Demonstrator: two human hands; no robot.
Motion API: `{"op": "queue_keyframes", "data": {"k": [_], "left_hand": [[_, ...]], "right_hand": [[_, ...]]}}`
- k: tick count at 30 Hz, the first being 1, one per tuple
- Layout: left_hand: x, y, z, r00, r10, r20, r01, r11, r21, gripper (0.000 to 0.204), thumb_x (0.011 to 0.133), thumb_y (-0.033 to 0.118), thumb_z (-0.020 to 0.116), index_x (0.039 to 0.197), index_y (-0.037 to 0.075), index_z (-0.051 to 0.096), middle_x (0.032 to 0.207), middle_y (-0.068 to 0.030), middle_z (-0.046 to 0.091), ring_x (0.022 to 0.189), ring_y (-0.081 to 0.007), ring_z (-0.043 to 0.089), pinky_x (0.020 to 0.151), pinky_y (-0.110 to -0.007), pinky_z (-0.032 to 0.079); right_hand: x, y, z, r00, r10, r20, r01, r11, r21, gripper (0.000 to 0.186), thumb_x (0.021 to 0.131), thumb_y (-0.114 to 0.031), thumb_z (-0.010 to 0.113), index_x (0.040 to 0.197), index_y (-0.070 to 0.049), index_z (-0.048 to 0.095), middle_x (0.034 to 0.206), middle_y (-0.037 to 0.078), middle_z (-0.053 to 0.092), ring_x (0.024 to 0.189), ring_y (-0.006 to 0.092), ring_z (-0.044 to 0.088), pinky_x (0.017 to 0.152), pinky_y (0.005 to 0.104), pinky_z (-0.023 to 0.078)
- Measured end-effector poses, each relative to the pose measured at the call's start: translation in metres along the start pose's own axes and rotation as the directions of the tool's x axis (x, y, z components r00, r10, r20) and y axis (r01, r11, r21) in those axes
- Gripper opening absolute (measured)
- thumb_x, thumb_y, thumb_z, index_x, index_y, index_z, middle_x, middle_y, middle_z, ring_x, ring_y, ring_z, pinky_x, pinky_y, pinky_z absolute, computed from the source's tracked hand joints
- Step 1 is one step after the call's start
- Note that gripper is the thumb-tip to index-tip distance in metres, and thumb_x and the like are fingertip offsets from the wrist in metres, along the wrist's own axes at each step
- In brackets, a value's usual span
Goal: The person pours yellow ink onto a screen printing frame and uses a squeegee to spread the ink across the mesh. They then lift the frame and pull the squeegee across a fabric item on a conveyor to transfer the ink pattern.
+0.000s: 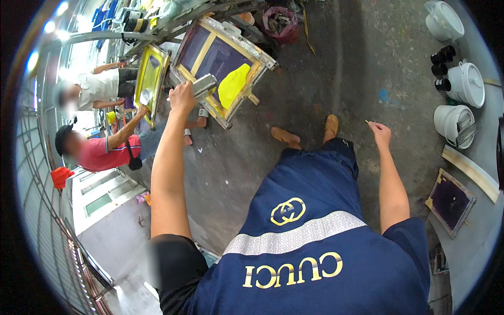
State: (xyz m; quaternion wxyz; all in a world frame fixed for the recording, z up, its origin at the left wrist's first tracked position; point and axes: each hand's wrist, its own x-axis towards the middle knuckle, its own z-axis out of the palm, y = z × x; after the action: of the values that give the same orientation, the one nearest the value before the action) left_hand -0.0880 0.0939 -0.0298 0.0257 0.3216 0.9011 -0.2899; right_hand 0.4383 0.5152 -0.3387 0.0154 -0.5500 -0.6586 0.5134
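My left hand [182, 98], raised on an outstretched arm, is closed on a silver metal tool with a broad end [205, 86]; its exact kind is hard to make out. Behind the tool is a wooden-edged printing screen [207, 39] with dark mesh panels and a bright yellow patch of ink [234, 85]. Whether the tool touches the screen cannot be told. Out to the right, my right hand [381, 135] pinches a short, thin, pale stick [367, 122] between its fingertips, over the floor.
Two people, one in red [115, 149] and one in white [100, 89], stand at the left by a yellow screen [152, 79]. A pink-lined bin [281, 23] stands far ahead. White buckets [466, 84], dark jars [442, 62] and another framed screen [450, 202] line the right.
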Motion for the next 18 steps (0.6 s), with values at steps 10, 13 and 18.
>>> {"op": "queue_keyframes", "data": {"k": [10, 13, 18], "left_hand": [[0.007, 0.0, -0.008, 0.999, -0.005, 0.033, 0.006, 0.999, -0.035, 0.033, 0.075, 0.015, 0.072, 0.107, 0.007, 0.066, 0.1, -0.0164, 0.075, 0.1, -0.0354, 0.073, 0.084, -0.047, 0.057], [0.017, 0.004, -0.012, 0.999, 0.007, 0.036, -0.005, 0.999, -0.043, 0.035, 0.075, 0.015, 0.072, 0.109, 0.007, 0.065, 0.099, -0.017, 0.074, 0.099, -0.0364, 0.073, 0.084, -0.047, 0.057], [0.03, 0.015, -0.025, 0.999, -0.004, 0.041, 0.006, 0.999, -0.046, 0.038, 0.076, 0.016, 0.074, 0.112, 0.008, 0.064, 0.101, -0.0162, 0.074, 0.103, -0.0352, 0.073, 0.086, -0.048, 0.056]], "right_hand": [[-0.009, 0.046, -0.018, 0.998, 0.049, -0.035, -0.051, 0.997, -0.05, 0.034, 0.085, -0.037, 0.082, 0.098, -0.005, 0.083, 0.081, 0.005, 0.077, 0.074, 0.0143, 0.069, 0.073, 0.0313, 0.052], [-0.018, 0.054, -0.027, 0.993, 0.085, -0.076, -0.091, 0.992, -0.086, 0.034, 0.085, -0.038, 0.082, 0.096, -0.006, 0.083, 0.08, 0.004, 0.077, 0.075, 0.0142, 0.07, 0.074, 0.0309, 0.052], [-0.031, 0.035, -0.039, 0.984, 0.168, -0.052, -0.172, 0.98, -0.101, 0.034, 0.086, -0.037, 0.081, 0.096, -0.005, 0.082, 0.087, 0.003, 0.077, 0.086, 0.0138, 0.07, 0.084, 0.0318, 0.051]]}}
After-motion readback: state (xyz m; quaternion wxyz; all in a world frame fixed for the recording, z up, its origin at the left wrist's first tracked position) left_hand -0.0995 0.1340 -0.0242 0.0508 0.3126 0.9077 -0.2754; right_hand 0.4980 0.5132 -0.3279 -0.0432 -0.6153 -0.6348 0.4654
